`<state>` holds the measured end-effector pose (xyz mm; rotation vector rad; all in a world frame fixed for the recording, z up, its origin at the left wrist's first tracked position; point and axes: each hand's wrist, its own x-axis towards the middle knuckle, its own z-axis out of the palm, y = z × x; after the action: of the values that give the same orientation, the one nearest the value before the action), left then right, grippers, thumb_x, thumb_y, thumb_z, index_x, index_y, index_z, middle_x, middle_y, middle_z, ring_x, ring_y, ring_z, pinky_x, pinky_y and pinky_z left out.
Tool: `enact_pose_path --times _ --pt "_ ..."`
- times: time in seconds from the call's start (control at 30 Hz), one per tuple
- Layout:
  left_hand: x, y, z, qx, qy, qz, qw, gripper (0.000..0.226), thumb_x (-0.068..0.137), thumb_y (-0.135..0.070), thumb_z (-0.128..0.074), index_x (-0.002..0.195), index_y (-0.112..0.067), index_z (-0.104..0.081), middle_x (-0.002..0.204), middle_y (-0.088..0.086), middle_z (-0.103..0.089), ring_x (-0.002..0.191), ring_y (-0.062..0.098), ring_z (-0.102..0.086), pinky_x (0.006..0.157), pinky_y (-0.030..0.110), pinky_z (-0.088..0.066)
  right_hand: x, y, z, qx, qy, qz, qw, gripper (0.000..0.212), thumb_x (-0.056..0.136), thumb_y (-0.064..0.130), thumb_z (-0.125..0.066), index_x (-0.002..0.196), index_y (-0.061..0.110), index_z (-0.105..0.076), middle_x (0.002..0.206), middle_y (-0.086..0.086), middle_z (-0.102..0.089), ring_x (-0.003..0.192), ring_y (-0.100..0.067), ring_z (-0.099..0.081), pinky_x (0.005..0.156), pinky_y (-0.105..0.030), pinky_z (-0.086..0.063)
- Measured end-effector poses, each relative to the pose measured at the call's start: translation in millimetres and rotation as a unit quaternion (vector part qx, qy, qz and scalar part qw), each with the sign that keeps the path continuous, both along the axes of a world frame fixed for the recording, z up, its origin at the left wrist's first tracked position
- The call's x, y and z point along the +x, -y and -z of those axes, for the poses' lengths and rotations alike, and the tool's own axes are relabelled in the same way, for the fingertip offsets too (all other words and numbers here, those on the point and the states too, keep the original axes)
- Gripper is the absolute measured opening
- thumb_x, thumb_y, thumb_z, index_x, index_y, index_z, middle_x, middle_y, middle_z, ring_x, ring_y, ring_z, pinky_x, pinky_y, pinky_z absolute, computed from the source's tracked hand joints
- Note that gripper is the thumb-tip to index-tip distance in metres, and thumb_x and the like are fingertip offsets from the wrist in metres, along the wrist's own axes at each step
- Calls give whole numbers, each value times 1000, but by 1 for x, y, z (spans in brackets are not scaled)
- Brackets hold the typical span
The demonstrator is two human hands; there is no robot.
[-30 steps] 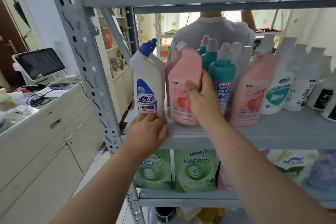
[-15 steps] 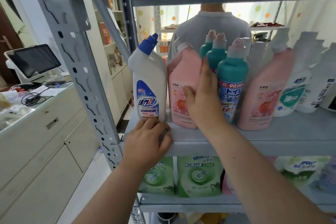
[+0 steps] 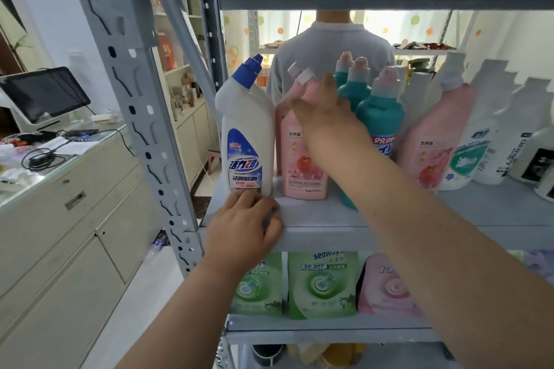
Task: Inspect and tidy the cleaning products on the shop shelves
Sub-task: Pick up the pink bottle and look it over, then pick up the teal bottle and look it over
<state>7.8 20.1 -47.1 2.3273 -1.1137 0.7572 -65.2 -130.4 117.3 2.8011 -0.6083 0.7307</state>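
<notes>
Now at the cleaning shelf: both hands up among the bottles

Head view. I see the left hand [image 3: 244, 226] resting on the front lip of the grey shelf [image 3: 494, 213], fingers loosely bent and gripping nothing I can make out. Its fingertips lie at the foot of the white bottle with the blue cap [image 3: 247, 141], which stands upright at the shelf's left end. Just beside that stands a pink bottle [image 3: 299, 165], and the right hand [image 3: 325, 117] is in front of its upper part, fingers spread wide and fairly straight. The hand is blurred, so I cannot tell whether it touches the pink bottle or the teal bottle [image 3: 380, 117] beside it. A second pink bottle [image 3: 434, 144] and white bottles [image 3: 473, 153] run on to the right. On the shelf below stand green pouches [image 3: 322, 284] and a pink pouch [image 3: 386, 284]. A person in a grey shirt [image 3: 329, 42] stands behind the rack.
</notes>
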Motion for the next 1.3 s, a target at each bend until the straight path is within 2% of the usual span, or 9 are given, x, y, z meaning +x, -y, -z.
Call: enact_pose_path --times 0.1,0.23,0.47,0.57,0.7,0.83,0.97,1.13,1.3 --pt "-1 0 0 -2 5 -3 1000 30 88 -44 -50 100 -31 -74 99 -11 -68 95 18 -59 63 28 -45 9 5 0 20 -11 -2 1000 70 87 9 -67 142 31 -31 159 -15 -6 133 -41 -42 92 -51 -54" --pt "-2 -1 -1 0 5 -3 1000 29 89 -44 -50 100 -31 -74 97 -10 -67 93 18 -59 61 28 -45 15 6 5 18 -18 1 1000 63 95 7 -57 147 27 -28 165 -17 10 138 -44 -38 98 -49 -50" --pt "-5 -2 -4 18 -16 -1 1000 33 89 -44 -47 102 -30 -73 98 -7 -67 94 21 -59 62 29 -46 22 2 8 52 -3 16 999 73 96 10 -57 156 21 -17 167 -16 13 139 -43 -38 98 -50 -51" --pt "-4 -2 -3 30 -22 7 999 36 91 -45 -43 105 -30 -73 100 -5 -67 96 23 -59 64 30 -47 11 -2 14 59 2 7 998 83 94 4 -59 157 31 -13 166 -15 17 145 -42 -29 103 -51 -48" --pt "-5 -2 -5 43 -28 13 999 41 92 -48 -39 107 -29 -72 104 -3 -67 99 26 -59 69 33 -51 -22 -14 37 63 39 -44 996 70 103 18 -44 160 33 -8 167 -13 -2 148 -41 -22 110 -56 -42" --pt "-8 -1 -8 54 -32 10 998 45 93 -50 -35 109 -29 -71 107 -1 -67 103 28 -59 72 37 -54 -73 -30 83 40 11 -88 995 74 89 15 -63 156 18 -30 156 -23 -28 137 -42 -39 104 -53 -50" --pt "-12 -4 -12 65 -44 3 997 48 93 -53 -32 116 -30 -68 116 0 -66 111 29 -57 80 40 -53 -129 -13 117 138 6 -87 987 67 92 23 -62 153 18 -36 145 -13 -41 128 -30 -47 99 -41 -50" --pt "-25 -1 -22 73 -89 -29 993 44 97 -50 -35 122 -31 -66 128 1 -63 121 29 -53 92 43 -49 -170 39 119 298 90 -26 950 78 94 29 -67 157 18 -22 154 -8 -33 140 -23 -38 112 -31 -34" --pt "-47 27 -33 44 -181 -66 980 34 93 -32 -58 124 -20 -63 126 11 -59 111 35 -53 97 45 -46 -180 96 114 397 197 7 896 84 86 34 -79 153 25 -28 144 -3 -38 129 -18 -48 113 -38 -41"
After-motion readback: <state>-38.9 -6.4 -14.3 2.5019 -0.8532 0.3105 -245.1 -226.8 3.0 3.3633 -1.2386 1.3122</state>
